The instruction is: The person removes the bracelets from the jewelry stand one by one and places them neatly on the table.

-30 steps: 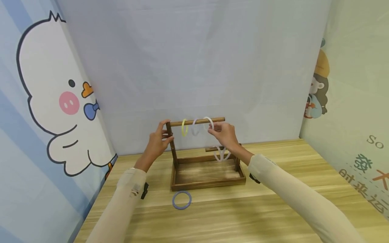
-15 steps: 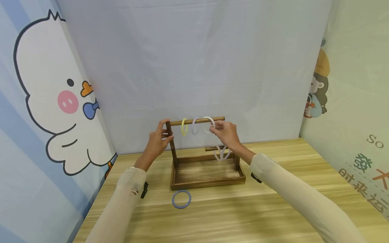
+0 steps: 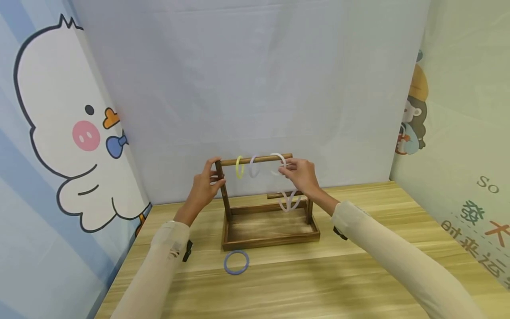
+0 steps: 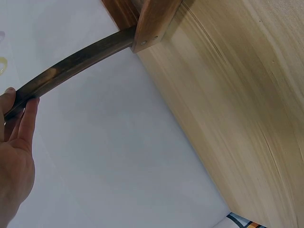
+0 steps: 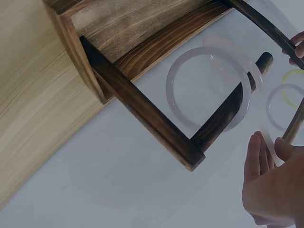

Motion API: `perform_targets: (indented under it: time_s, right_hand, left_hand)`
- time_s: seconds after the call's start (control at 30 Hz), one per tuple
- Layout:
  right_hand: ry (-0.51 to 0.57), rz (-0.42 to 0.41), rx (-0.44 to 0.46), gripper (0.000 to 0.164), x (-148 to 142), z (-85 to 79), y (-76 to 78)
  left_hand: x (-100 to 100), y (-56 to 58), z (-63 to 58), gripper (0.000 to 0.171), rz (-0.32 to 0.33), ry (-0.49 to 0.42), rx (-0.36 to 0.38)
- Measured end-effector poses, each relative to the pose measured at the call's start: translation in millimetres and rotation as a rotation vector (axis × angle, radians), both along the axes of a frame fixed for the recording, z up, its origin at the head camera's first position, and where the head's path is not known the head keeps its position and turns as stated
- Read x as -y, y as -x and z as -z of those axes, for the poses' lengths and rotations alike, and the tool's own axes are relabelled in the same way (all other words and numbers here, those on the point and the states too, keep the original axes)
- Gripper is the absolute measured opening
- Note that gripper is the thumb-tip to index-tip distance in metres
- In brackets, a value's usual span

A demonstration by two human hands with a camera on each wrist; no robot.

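Note:
My left hand (image 3: 202,188) grips the upper end of the left post of a brown wooden stand (image 3: 271,242); in the left wrist view its thumb and fingers lie on either side of the dark post (image 4: 71,66). My right hand (image 3: 303,178) pinches a white bangle (image 3: 279,154), which encircles the upper bar (image 3: 263,159) near its free right end. Further left on that bar hang a lavender bangle (image 3: 251,168) and a yellow bangle (image 3: 237,167). Two pale bangles hang on the lower bar (image 3: 274,196); the right wrist view shows a lilac bangle (image 5: 172,90) there, overlapping a pinkish one (image 5: 259,78).
A blue bangle (image 3: 226,263) lies flat on the wood-grain table (image 3: 303,283), just before the stand's tray base. A pale curtain (image 3: 255,88) stands close behind the stand. Printed cloth panels border the table at left and right.
My right hand and the white bangle have shifted a little right along the upper bar, towards its free end. The left hand keeps its hold on the post.

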State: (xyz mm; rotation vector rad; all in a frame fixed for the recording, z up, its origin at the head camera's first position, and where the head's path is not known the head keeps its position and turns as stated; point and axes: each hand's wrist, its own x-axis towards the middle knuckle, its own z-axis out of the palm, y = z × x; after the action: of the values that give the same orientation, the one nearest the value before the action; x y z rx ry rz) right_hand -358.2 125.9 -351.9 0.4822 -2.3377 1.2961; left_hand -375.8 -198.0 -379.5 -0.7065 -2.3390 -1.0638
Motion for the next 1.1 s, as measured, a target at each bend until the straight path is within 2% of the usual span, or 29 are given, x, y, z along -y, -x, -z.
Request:
perform_targets:
  time_s: [0.6,1.1]
  right_hand:
    - [-0.001,0.025,0.000,0.030,-24,-2.8,-1.2]
    - [-0.004,0.036,0.017,0.033,-46,-7.6,-3.5]
  left_hand:
    - [0,1.3,1.8,0.071,-0.005,0.005,-0.022]
    - [0,1.0,1.5,0.073,0.024,-0.010,-0.028]
